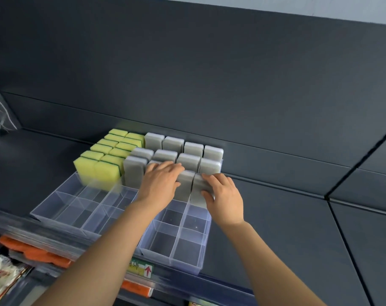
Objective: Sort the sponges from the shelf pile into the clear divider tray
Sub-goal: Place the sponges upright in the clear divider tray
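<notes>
Nearest me, the clear plastic divider tray (187, 246) is lying with its front cells bare on the dark grey shelf (298, 217). Just beyond, I am closing my right hand (223, 195) around a grey rectangular sponge (198, 191), standing upright with its long axis vertical, in the right-hand column; its fingers (212, 177) are curling over the top edge. My left hand (161, 180) is lying flat over the neighbouring grey sponge (185, 184), fingers narrow. Farther back, yellow-and-green scouring sponges (108, 160) are filling the left rows.
</notes>
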Motion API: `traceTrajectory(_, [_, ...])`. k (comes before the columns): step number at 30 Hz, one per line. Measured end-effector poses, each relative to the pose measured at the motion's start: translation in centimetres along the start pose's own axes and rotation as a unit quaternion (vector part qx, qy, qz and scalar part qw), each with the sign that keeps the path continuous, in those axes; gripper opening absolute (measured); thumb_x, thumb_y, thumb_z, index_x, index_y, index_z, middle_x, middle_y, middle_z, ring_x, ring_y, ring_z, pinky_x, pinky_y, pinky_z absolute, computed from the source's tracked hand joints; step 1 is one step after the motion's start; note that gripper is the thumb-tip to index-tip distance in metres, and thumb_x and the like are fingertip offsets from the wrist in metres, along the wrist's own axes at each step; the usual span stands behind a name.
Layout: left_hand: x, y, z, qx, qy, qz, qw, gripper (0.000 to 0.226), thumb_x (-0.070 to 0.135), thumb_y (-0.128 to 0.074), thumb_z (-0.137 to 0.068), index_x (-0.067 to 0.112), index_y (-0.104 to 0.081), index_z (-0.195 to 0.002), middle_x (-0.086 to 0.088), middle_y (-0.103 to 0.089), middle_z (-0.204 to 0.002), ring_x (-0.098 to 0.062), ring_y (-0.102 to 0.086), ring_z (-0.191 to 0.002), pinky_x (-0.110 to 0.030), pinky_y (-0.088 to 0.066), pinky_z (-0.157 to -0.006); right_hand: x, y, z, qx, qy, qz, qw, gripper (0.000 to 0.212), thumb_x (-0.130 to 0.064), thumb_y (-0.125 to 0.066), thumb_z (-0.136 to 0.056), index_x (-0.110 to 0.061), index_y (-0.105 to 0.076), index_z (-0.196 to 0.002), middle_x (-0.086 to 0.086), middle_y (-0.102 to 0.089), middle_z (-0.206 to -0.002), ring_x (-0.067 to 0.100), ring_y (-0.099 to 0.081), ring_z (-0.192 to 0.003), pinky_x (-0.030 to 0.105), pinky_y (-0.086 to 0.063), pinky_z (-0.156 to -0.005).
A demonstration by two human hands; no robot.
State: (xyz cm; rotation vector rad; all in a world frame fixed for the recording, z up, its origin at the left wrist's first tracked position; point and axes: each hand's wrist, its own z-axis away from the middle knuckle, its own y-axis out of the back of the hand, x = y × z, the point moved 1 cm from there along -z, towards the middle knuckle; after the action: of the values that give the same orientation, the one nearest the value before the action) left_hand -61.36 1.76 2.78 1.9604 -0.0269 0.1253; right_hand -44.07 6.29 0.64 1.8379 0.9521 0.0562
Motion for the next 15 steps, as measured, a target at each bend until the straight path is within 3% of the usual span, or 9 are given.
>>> traceTrajectory(3, [-0.2,-0.2,0.3,0.007,-0.002,-0.012,1.0,0.045,0.016,-0.077,-0.073,0.02,-0.064,-0.116,0.0,-0.062,-0.126,-0.02,-0.056,-0.117,-0.042,-0.039,-0.092,-0.1,0.0,0.2,-0.003,-0.004,0.012,1.0,0.046,-0.011,-0.074,-0.076,-0.019,-0.062,-0.12,0.0,-0.062,-0.103,0.027,-0.057,-0.086,0.037,-0.054,-0.062])
traceTrajectory(7, [-0.5,-0.2,1.0,0.031,-0.017,-0.013,0.999,0.057,0.014,-0.084,-0.062,0.016,-0.065,-0.115,-0.005,-0.063,-0.122,-0.024,-0.061,-0.107,-0.043,-0.047,-0.086,0.0,0.0,0.8,-0.017,-0.027,0.034,0.999,0.055,-0.022,-0.07,-0.081,-0.017,-0.051,-0.133,0.005,-0.055,-0.126,0.027,-0.053,-0.108,0.037,-0.053,-0.078])
traceTrajectory(15, [0.8,0.0,1.6,0.044,-0.07,0.006,0.997,0.052,0.021,-0.078,-0.073,0.012,-0.061,-0.122,-0.007,-0.059,-0.129,-0.026,-0.056,-0.118,-0.044,-0.043,-0.096,0.1,1.4,3.3,0.022,-0.06,0.053,0.997,0.045,-0.031,-0.06,-0.09,-0.011,-0.053,-0.129,0.009,-0.056,-0.131,0.031,-0.053,-0.117,0.041,-0.047,-0.09])
